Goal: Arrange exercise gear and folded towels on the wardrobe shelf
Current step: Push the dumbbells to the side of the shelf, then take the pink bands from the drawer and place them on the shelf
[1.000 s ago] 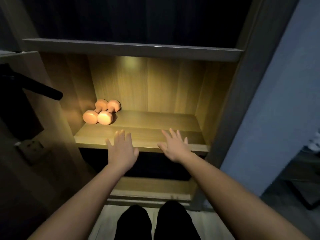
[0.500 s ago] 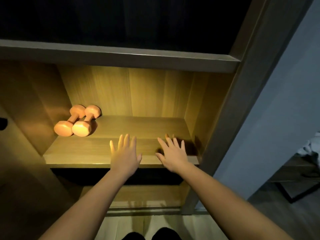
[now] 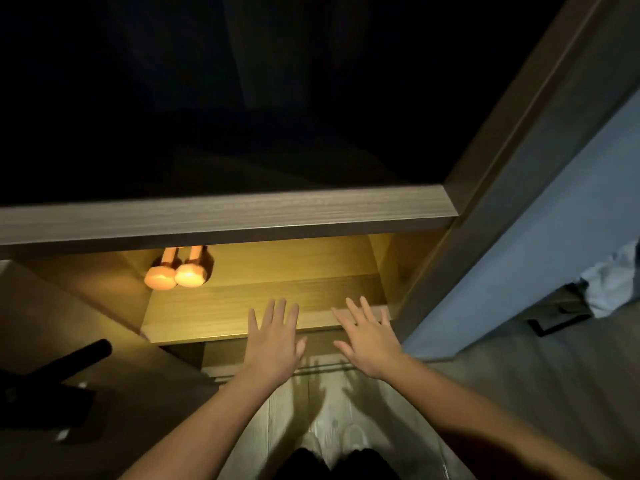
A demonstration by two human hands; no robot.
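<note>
Two orange dumbbells (image 3: 175, 273) lie side by side at the back left of the lit wooden wardrobe shelf (image 3: 207, 317), their far ends hidden behind the grey board above. My left hand (image 3: 275, 341) hovers flat, fingers spread, over the shelf's front edge, holding nothing. My right hand (image 3: 369, 339) is spread the same way a little to the right, near the shelf's right corner. No towels are in sight.
A thick grey shelf board (image 3: 225, 216) crosses above the lit shelf, with a dark compartment over it. A black handle-like object (image 3: 69, 362) sticks out at the lower left. The wardrobe's grey side panel (image 3: 485, 188) and a blue wall (image 3: 540, 237) stand to the right.
The view has risen and pulled back, so the upper board now hides the shelf's back. Both hands have drawn back from over the shelf to its front edge, still spread.
</note>
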